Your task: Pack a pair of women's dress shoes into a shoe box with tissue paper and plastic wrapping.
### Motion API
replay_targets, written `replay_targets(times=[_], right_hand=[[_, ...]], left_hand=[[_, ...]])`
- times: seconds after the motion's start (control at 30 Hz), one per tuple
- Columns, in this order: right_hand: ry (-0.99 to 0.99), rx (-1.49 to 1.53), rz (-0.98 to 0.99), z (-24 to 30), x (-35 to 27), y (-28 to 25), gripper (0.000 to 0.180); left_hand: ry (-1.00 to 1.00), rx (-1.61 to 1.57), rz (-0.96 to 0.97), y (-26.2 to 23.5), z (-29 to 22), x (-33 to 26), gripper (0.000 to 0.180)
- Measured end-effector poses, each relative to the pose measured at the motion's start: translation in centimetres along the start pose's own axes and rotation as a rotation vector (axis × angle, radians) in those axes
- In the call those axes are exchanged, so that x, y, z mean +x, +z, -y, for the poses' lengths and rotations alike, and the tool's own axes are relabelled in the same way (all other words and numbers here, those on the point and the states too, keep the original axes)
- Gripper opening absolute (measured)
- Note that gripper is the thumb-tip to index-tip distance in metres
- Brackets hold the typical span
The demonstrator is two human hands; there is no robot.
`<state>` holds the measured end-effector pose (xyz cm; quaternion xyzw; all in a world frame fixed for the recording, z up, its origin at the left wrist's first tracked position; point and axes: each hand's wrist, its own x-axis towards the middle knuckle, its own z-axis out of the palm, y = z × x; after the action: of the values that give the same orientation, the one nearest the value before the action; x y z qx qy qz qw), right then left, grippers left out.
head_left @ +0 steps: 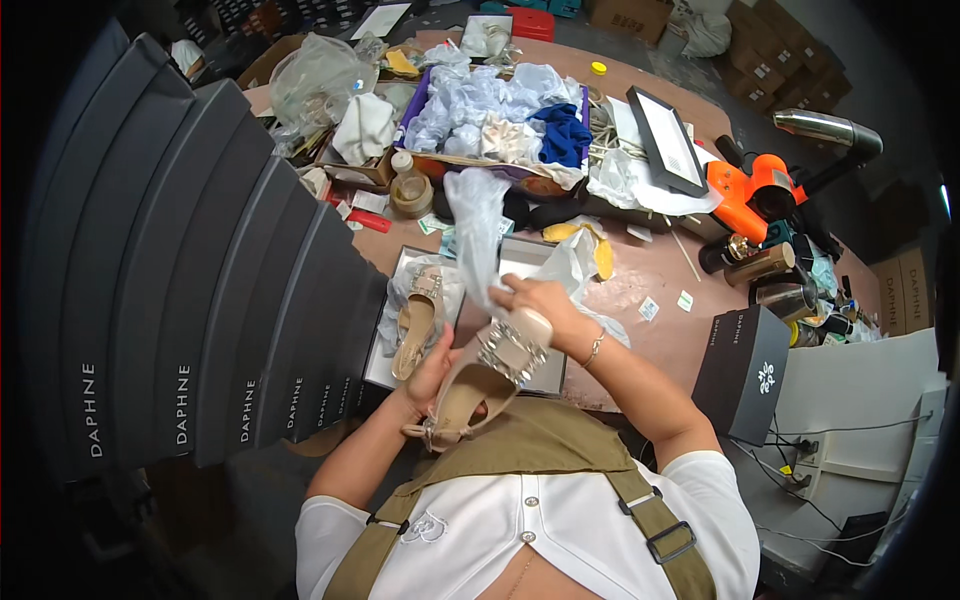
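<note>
In my left hand (432,378) is a beige shoe (478,375) with a jewelled strap and a thin ankle strap, its toe pointing away to the right. My right hand (540,300), just past the toe, pinches a crumpled, see-through white sheet (475,215) that rises above the table. Whether it is tissue or thin plastic I cannot tell. A matching shoe (420,310) lies on white paper in the open shoebox (377,368) beyond my left hand. More crumpled white wrapping (578,262) lies over the box's right side.
Dark shoeboxes (215,280) are stacked high at my left. A purple-edged carton (408,118) holds crumpled paper and a blue cloth (562,135). Near it stands a jar (410,192). An orange tool (745,200) and a dark shoebox (740,370) are on my right.
</note>
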<state>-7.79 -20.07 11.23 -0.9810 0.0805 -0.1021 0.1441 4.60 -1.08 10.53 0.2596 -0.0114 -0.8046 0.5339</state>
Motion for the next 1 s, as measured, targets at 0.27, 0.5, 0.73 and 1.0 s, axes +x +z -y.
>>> replay_targets(times=[0.27, 0.5, 0.73, 1.0], right_hand=[[0.091, 0.464, 0.110, 4.5, -3.1, 0.7, 0.038], [0.507, 0.827, 0.236, 1.8, -7.0, -0.8, 0.027], [0.444, 0.954, 0.069, 2.3, -7.9, -1.6, 0.039], [0.170, 0.791, 0.488, -0.3, -5.9, -2.9, 0.050]], left_hand=[[0.284, -0.002, -0.214, -2.4, 3.9, 2.0, 0.065], [0.385, -0.041, -0.264, -3.1, 4.0, 2.8, 0.032], [0.253, 0.022, -0.119, -1.7, 3.3, 2.9, 0.071], [0.274, 0.104, -0.286, -2.0, 2.8, 4.1, 0.052]])
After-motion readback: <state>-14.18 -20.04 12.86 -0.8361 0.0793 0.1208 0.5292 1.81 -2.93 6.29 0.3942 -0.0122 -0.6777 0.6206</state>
